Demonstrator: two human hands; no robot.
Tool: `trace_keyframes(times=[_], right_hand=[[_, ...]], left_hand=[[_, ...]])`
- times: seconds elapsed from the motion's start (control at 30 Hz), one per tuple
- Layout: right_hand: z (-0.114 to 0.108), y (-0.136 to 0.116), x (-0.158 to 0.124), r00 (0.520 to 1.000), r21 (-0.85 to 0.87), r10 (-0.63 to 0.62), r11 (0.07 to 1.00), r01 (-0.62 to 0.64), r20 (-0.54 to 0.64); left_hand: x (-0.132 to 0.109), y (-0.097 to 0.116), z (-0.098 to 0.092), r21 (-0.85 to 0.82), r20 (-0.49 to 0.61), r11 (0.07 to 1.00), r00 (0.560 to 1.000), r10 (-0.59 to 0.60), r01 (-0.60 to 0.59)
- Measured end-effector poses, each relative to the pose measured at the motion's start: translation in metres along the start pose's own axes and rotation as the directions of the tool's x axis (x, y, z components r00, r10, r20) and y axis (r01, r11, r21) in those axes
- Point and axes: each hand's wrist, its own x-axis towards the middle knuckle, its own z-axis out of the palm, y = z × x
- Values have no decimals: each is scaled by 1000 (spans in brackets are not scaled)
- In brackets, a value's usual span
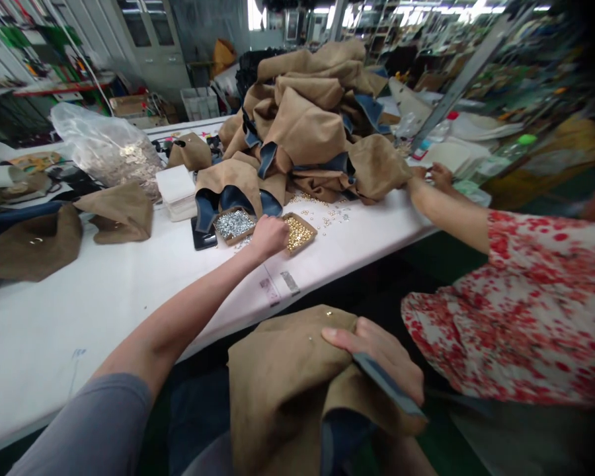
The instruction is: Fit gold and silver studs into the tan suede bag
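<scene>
My left hand [270,236] reaches over the table to the left edge of a small open box [307,243] of gold-coloured metal rivets or studs. Its fingers are curled closed; whatever they pinch is hidden. Close to my body, my right hand [384,357] grips a brown suede piece with blue lining [282,357], the thumb lying on top. Two small shiny metal bits show on this suede near the thumb. Left of my left hand stands another small box [234,226], full of silver-coloured metal pieces.
A tall heap of similar suede pieces [307,125] covers the table's back. Loose rivets [327,215] lie scattered before it. A black phone [203,235], white stack [177,188] and plastic bag [109,149] are leftward. At right, a co-worker's arm [451,211] touches the heap.
</scene>
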Motion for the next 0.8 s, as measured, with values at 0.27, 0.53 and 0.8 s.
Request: trace_keyframes(times=[0.27,0.53,0.8], right_hand=[[-2,9,-11,994,41,95,994,-97,50],[8,6,-20,982,103,148,982,-160,116],[14,-3,-26,974,101,125,984,-146,190]], left_hand=[[-144,54,-57,-841,-27,540,1000,-4,-21],[-234,77,-61,-913,-74,405,995,-72,-39],[-254,79,-68,-890,-129,452,984,-123,-60]])
